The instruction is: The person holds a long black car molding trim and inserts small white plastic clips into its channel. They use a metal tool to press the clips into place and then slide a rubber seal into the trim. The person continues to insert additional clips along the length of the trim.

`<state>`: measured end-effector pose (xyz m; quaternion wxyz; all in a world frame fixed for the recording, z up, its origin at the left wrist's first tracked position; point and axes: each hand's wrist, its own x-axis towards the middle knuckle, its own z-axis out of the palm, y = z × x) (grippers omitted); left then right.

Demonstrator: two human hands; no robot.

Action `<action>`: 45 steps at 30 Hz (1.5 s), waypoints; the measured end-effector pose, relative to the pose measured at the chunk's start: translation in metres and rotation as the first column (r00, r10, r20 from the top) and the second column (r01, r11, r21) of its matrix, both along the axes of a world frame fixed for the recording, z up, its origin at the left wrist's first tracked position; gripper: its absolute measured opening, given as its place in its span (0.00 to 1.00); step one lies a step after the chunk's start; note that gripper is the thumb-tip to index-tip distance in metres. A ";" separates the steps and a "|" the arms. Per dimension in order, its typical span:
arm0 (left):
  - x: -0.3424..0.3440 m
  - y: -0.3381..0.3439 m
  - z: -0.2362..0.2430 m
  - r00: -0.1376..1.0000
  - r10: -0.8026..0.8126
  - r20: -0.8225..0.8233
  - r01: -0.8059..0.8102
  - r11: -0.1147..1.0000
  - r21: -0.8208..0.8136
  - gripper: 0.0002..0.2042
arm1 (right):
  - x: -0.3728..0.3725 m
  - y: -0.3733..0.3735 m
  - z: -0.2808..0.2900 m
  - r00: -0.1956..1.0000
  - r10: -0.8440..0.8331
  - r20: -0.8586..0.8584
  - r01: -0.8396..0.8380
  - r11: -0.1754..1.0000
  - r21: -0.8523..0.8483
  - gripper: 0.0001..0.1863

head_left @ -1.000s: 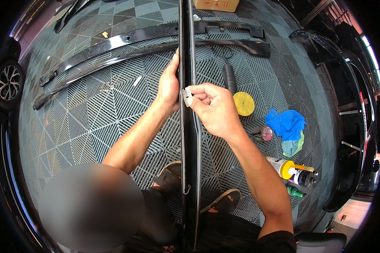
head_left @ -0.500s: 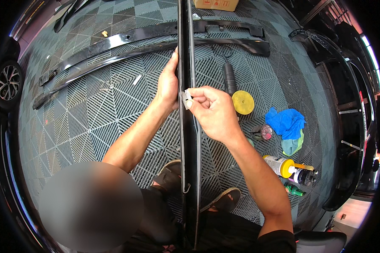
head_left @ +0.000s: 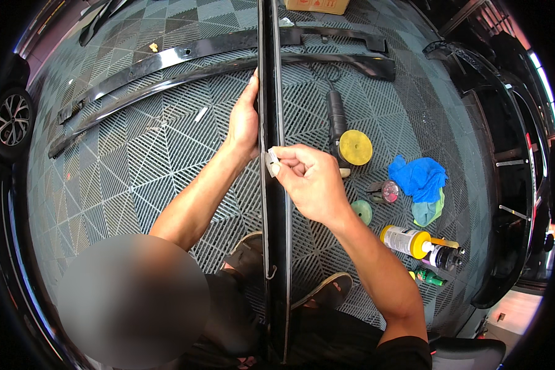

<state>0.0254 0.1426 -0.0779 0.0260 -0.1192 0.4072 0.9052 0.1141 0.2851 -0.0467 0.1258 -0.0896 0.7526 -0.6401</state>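
A long narrow black panel [head_left: 277,222], like a car trim piece, stands upright on edge and runs through the middle of the view. My left hand [head_left: 244,128] grips it from the left, thumb along its side and the other fingers hidden behind it. Pinched between the thumb and forefinger of my right hand [head_left: 309,180] is a small flat whitish piece [head_left: 271,164], which I cannot name more closely. That piece lies against the panel's left edge, a little nearer to me than my left hand. A small metal hook [head_left: 271,272] shows lower down the panel.
Two long black trim pieces [head_left: 166,60] lie across the tiled floor [head_left: 185,160]. On the right are a polisher [head_left: 336,117] with a yellow pad, a blue cloth [head_left: 418,177], a green disc [head_left: 361,213] and bottles [head_left: 407,242]. A cardboard box [head_left: 317,5] sits beyond.
My right hand has slid toward me along the panel's edge with the small whitish piece. My left hand has stayed almost in place. The green disc now shows more fully.
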 end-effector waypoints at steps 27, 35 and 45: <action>-0.002 -0.008 -0.008 0.999 -0.025 -0.024 0.025 1.000 -0.016 0.23 | 0.039 0.003 -0.004 1.000 0.015 -0.020 -0.014 0.999 0.029 0.12; -0.006 -0.009 -0.012 0.999 0.018 -0.040 -0.021 0.998 -0.054 0.23 | 0.047 0.003 -0.005 1.000 0.027 -0.007 -0.027 1.000 -0.009 0.12; -0.006 -0.016 -0.009 0.991 -0.125 -0.042 0.125 0.992 -0.013 0.20 | 0.055 0.007 -0.003 0.999 0.031 0.012 -0.031 0.999 -0.015 0.12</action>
